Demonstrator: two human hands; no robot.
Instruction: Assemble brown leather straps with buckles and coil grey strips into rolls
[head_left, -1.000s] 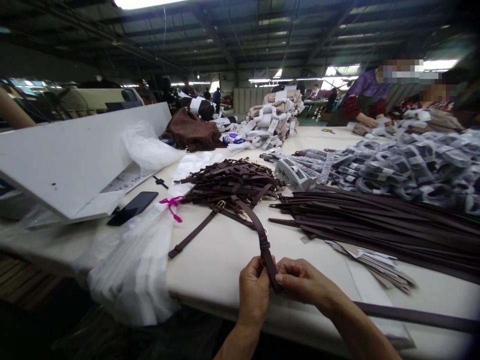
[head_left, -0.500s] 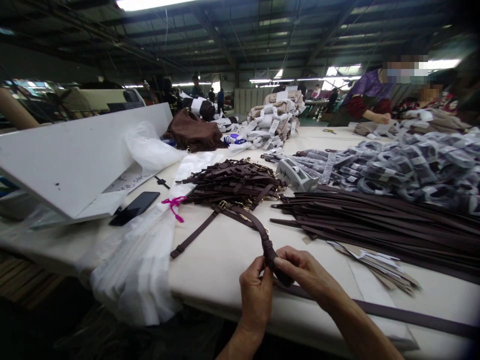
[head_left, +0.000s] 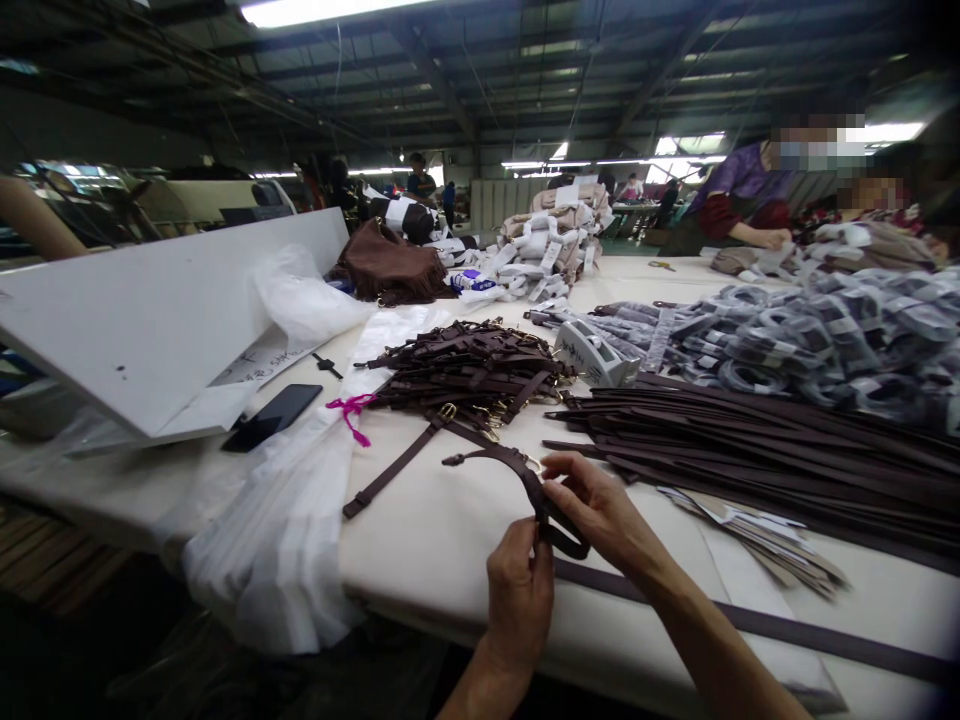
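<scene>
A dark brown leather strap [head_left: 516, 466] with a gold-coloured ring hangs curved between my hands, its lower end bent into a loop. My left hand [head_left: 520, 590] is closed round the strap at the lower side of the loop. Higher up, near the ring, my right hand [head_left: 589, 505] pinches the same strap between thumb and fingers. One long flat strap [head_left: 757, 618] runs under my right forearm along the table's front. Just beyond my hands lies a pile of short brown straps [head_left: 465, 365] with gold buckles and clips. A single buckled strap [head_left: 397, 468] sticks out of it toward the left.
Long brown straps [head_left: 750, 430] lie stacked at right, with paper strips [head_left: 761, 540] before them and wrapped coils [head_left: 825, 330] behind. A tape dispenser [head_left: 596, 352], phone [head_left: 274, 415] and plastic bags [head_left: 277, 560] share the table [head_left: 427, 545]. Across it, a person [head_left: 746, 195] works.
My right hand has moved up the strap toward the ring. The strap's free end now lifts and points left, and its lower loop has opened wider. My left hand keeps its grip.
</scene>
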